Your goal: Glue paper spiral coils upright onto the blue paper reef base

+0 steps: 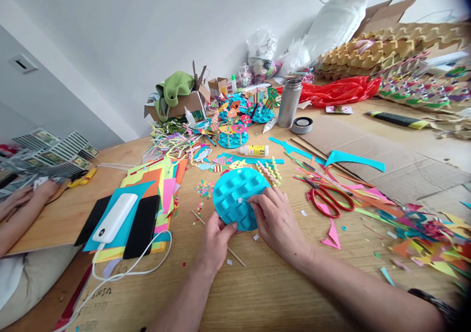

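Near the middle of the wooden table (250,297), a round turquoise disc (235,194): stiff, moulded, its face a grid of raised square bumps like a waffle. Gripped at the near edge by the left hand (215,239), thumb on top, fingers curled beneath, clamped on the rim. Touched from the right by the right hand (274,219), fingertips drawn together against the bumpy face beside a tiny white scrap (239,200); contents of that pinch, if any, too small to tell. Just under the left hand, a thin wooden stick (237,257), lying aslant.

Just beyond the disc, a row of twisted pastel paper spirals (270,171) and a small white glue bottle (253,150) on its side. To the right, red-handled scissors (331,199) flat among paper slivers. To the left, a stack of bright paper sheets (162,180) under dark phones (142,226) and a smooth white power bank (115,217).

Farther off, more turquoise discs (231,126) bristling with paper fish, a matte steel flask (289,103), a tape roll (301,124). At the far right, stacked pulp egg trays (386,47) and crumpled red plastic (342,90). At the left edge, another person's hand (14,202).
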A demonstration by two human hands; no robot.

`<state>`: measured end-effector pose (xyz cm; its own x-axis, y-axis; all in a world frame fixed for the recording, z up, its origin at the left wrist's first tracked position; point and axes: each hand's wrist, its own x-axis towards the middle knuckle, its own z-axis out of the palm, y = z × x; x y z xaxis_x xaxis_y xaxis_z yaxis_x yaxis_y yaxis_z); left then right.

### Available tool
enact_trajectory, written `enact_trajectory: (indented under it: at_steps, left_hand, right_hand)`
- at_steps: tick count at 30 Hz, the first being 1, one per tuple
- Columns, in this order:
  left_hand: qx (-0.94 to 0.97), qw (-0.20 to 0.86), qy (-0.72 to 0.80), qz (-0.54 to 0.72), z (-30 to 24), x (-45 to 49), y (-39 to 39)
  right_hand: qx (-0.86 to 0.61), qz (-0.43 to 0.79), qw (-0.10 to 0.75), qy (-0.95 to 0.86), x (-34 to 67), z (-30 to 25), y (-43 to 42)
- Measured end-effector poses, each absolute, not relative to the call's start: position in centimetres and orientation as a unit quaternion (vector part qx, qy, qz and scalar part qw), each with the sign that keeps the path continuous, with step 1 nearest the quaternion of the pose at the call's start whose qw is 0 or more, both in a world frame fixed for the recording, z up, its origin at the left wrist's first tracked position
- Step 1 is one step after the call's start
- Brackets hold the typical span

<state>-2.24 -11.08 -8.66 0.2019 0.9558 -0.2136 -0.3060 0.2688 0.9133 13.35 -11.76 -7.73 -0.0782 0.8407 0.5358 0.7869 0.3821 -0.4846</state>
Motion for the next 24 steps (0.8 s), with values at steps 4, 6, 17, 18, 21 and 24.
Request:
enact_trajectory:
  at_steps: [4,6,17,18,21,24]
  left_hand:
    - [0.38,0.674,0.423,0.472,-8.7,-2.2,-11.0]
    - [0.377,0.674,0.422,0.475,-8.6,-2.2,-11.0]
    - [0.366,0.641,0.438,0.513,-8.2,-2.9,-10.3]
    - [0.365,0.636,0.441,0.517,-8.2,-3.0,-10.2]
    - [0.363,0.627,0.444,0.528,-8.2,-3.4,-9.8]
    - [0.355,0.616,0.444,0.546,-8.1,-3.7,-9.5]
  right_hand:
    - [-0.551,0.029,0.393,-0.736,13.3,-7.7,-11.7]
    - [-0.55,0.03,0.398,-0.734,13.4,-7.7,-11.7]
    - [-0.47,0.105,0.471,-0.739,13.8,-6.4,-11.7]
    - [-0.459,0.125,0.47,-0.743,13.9,-6.2,-11.6]
    - [-0.44,0.178,0.448,-0.758,14.4,-5.7,-11.3]
    - [-0.434,0.226,0.405,-0.772,14.9,-5.7,-10.9]
